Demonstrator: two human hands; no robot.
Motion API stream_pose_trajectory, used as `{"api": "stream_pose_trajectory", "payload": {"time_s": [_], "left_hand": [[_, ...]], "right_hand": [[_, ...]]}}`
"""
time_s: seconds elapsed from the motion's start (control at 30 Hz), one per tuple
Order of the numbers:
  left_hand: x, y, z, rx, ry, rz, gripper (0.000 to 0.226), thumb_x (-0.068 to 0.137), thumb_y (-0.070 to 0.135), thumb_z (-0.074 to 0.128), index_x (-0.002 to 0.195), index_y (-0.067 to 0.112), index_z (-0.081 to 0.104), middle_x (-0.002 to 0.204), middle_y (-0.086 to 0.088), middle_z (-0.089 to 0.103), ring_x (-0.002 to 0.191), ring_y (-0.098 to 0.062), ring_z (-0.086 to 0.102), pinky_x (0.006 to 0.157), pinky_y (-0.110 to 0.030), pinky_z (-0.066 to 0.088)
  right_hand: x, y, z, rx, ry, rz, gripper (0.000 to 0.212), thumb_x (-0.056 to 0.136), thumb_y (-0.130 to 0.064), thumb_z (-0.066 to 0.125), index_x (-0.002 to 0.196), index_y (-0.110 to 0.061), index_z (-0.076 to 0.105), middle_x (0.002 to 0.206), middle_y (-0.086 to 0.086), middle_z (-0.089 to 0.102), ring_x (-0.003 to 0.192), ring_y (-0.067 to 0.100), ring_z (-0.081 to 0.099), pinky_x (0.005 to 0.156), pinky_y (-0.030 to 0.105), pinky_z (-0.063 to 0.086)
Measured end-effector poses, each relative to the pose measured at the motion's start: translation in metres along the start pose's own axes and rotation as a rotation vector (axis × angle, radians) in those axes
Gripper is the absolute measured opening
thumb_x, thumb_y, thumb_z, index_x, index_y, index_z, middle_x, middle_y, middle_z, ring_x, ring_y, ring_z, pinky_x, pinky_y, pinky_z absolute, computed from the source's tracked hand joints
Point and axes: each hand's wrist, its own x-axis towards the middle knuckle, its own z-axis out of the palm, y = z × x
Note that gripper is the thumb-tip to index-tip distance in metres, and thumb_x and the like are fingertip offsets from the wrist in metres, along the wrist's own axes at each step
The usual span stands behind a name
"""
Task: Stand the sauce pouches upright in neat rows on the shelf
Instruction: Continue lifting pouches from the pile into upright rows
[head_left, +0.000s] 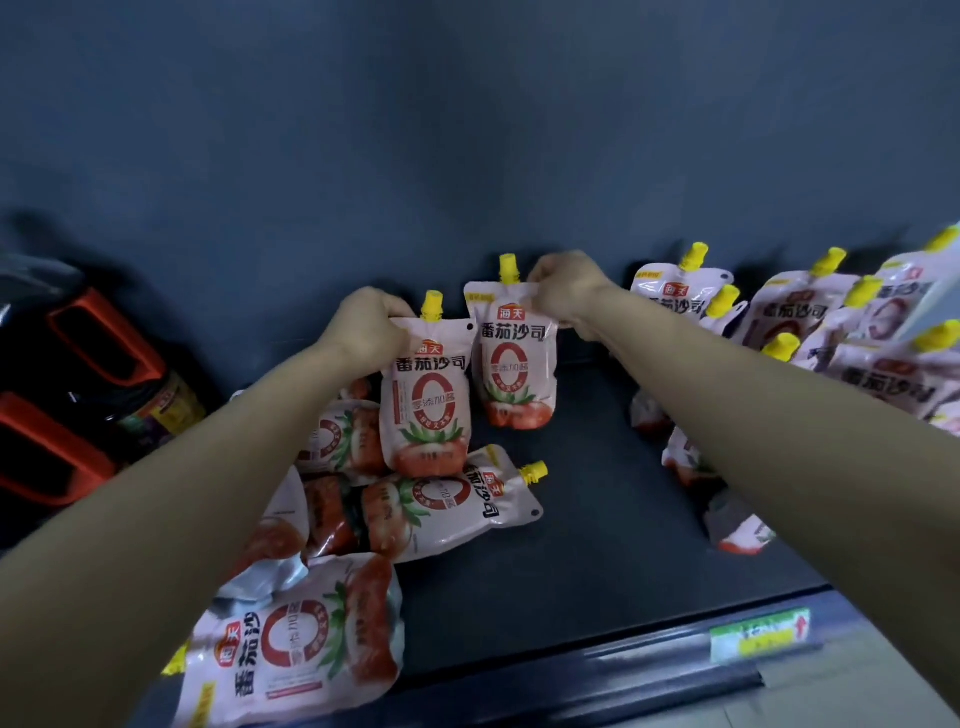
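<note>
Two hands at frame centre, each clamped on an upright pouch: left hand (371, 325) pinching the top corner of the nearer pouch (426, 395), right hand (563, 291) gripping the top edge of the farther pouch (517, 358). Fallen pouches (431, 506) heaped lower left on the dark shelf (597, 519). Standing rows (810, 317) at right. Dark bottles (78, 395) at far left.

I note two white yellow-capped sauce pouches (426, 395) (517, 358) upright mid-shelf (597, 545); several (447, 504) lying flat at left; others (810, 312) leaning at right.
</note>
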Motion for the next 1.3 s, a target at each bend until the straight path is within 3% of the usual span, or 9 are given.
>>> {"api": "stream_pose_trajectory", "payload": {"time_s": [0.1,0.2,0.3,0.4,0.63,0.8,1.03,1.2,1.3], "left_hand": [[-0.009,0.011,-0.001,0.063,0.026,0.071,0.013,0.076,-0.001,0.064,0.073,0.011,0.066,0.064,0.003,0.058,0.062,-0.013,0.054,0.06,-0.02,0.04],[-0.015,0.014,-0.001,0.131,0.057,0.095,0.016,0.076,0.001,0.064,0.068,0.015,0.063,0.066,0.0,0.059,0.071,-0.017,0.056,0.067,-0.025,0.043],[-0.018,0.017,0.0,0.12,0.062,0.094,0.015,0.077,0.003,0.066,0.067,0.014,0.064,0.067,-0.001,0.061,0.071,-0.018,0.057,0.066,-0.025,0.042],[-0.021,0.024,0.003,0.11,0.067,0.108,0.004,0.076,0.006,0.07,0.074,0.01,0.069,0.074,-0.005,0.065,0.073,-0.019,0.06,0.069,-0.028,0.047],[-0.026,0.044,0.038,-0.028,0.13,0.081,0.006,0.077,0.006,0.069,0.073,0.011,0.069,0.082,-0.012,0.071,0.073,-0.021,0.063,0.071,-0.033,0.053],[-0.028,0.067,0.069,-0.174,0.148,0.082,0.012,0.081,0.005,0.065,0.082,0.013,0.073,0.087,0.0,0.069,0.077,-0.017,0.064,0.067,-0.027,0.052],[-0.034,0.083,0.083,-0.043,0.072,0.147,0.014,0.082,0.013,0.065,0.092,0.006,0.073,0.094,-0.012,0.073,0.086,-0.023,0.067,0.078,-0.038,0.056],[-0.047,0.086,0.074,-0.089,-0.007,0.152,0.011,0.081,0.017,0.068,0.089,0.01,0.071,0.097,-0.006,0.072,0.09,-0.017,0.065,0.081,-0.033,0.053],[-0.056,0.086,0.057,-0.131,0.029,0.144,0.012,0.081,0.017,0.07,0.091,0.016,0.066,0.098,0.0,0.066,0.089,-0.009,0.06,0.075,-0.016,0.045]], "right_hand": [[0.002,0.008,-0.002,0.016,0.112,-0.013,0.028,0.087,-0.008,0.058,0.062,-0.02,0.051,0.068,-0.003,0.052,0.08,0.018,0.052,0.06,0.027,0.043],[0.001,0.012,-0.009,-0.041,0.137,-0.019,0.009,0.088,-0.01,0.058,0.087,-0.012,0.067,0.086,0.002,0.059,0.085,0.018,0.055,0.071,0.025,0.044],[-0.003,0.008,-0.015,-0.138,0.12,-0.065,0.015,0.086,-0.012,0.062,0.097,-0.011,0.071,0.092,0.004,0.062,0.092,0.021,0.06,0.074,0.026,0.047],[-0.01,0.005,-0.019,-0.224,0.133,-0.096,0.015,0.086,-0.009,0.061,0.094,-0.013,0.072,0.103,0.01,0.069,0.098,0.027,0.064,0.083,0.031,0.054],[-0.02,0.009,-0.034,-0.305,0.149,-0.135,0.025,0.085,0.0,0.054,0.094,-0.012,0.075,0.105,0.014,0.07,0.098,0.031,0.065,0.088,0.038,0.056],[-0.025,0.007,-0.048,-0.338,0.111,-0.171,0.029,0.083,0.004,0.051,0.095,-0.008,0.075,0.104,0.015,0.072,0.1,0.031,0.065,0.09,0.037,0.055],[-0.037,0.006,-0.062,-0.366,0.183,-0.227,0.036,0.084,0.004,0.046,0.102,-0.011,0.073,0.113,0.015,0.069,0.104,0.033,0.064,0.091,0.036,0.054],[-0.051,-0.001,-0.069,-0.357,0.2,-0.278,0.034,0.083,0.001,0.047,0.102,-0.012,0.072,0.113,0.014,0.069,0.105,0.033,0.063,0.089,0.038,0.055],[-0.062,-0.01,-0.072,-0.339,0.21,-0.319,0.033,0.084,-0.003,0.047,0.102,-0.014,0.072,0.111,0.013,0.069,0.103,0.032,0.064,0.089,0.038,0.055]]}}
